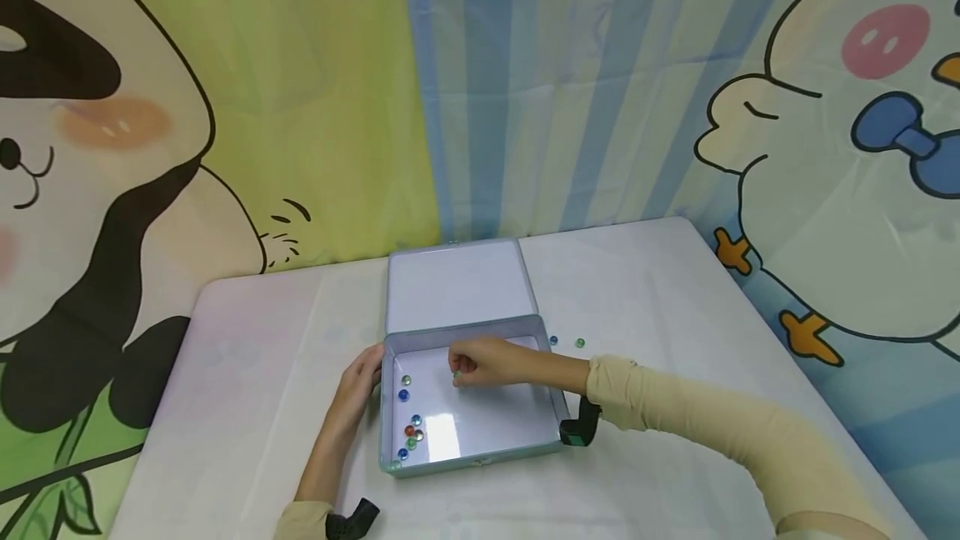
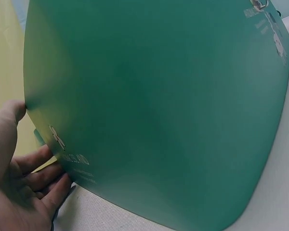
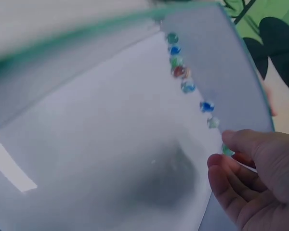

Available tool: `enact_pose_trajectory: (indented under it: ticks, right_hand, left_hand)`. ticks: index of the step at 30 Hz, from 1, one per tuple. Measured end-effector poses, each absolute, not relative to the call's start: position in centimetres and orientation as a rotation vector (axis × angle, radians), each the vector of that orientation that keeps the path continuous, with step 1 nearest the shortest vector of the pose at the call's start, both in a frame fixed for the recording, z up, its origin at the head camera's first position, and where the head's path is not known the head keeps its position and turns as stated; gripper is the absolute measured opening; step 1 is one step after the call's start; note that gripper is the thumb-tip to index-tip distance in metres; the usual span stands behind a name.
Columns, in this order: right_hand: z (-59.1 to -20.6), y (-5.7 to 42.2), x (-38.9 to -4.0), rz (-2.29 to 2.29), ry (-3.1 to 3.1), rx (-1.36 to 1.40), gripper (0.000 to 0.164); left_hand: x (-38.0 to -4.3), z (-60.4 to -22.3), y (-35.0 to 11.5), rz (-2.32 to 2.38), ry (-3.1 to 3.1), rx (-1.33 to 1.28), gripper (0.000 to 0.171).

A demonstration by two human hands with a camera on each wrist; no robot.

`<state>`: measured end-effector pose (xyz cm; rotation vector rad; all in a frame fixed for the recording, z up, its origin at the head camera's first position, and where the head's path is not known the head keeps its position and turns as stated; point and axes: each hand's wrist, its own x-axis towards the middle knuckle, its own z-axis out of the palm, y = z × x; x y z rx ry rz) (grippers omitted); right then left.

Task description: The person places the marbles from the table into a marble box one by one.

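Note:
A shallow tin box (image 1: 510, 450) with a pale inside and green outside stands with its hinged lid (image 1: 459, 286) laid back. Between the thumb and fingers of my right hand (image 1: 487, 361) is a green marble (image 3: 226, 149), held over the inside of the box. My left hand (image 1: 358, 382) grips the box by its left side near the back corner; the left wrist view shows the green side wall (image 2: 149, 110) beside that hand's thumb and fingers. Several glass marbles, among them a blue marble (image 1: 403, 395) and a red marble (image 1: 409, 431), lie along the box's left inner wall.
On the white-covered table (image 1: 675, 307), a blue marble (image 1: 553, 340) and a green marble (image 1: 580, 342) lie right of the box. A printed cartoon curtain (image 1: 525, 107) hangs behind the table. Black wrist cameras sit on both wrists.

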<state>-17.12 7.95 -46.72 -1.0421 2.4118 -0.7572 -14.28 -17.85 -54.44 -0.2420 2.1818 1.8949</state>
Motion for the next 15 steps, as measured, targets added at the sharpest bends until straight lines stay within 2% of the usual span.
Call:
enact_pose_trajectory:
  ticks: [15]
  right_hand:
    - [-49.3, 5.2, -19.9, -0.566, 2.400, -1.064, 0.008]
  left_hand:
    - [-14.2, -54.3, -18.0, 1.892, 2.168, -0.260, 0.066]
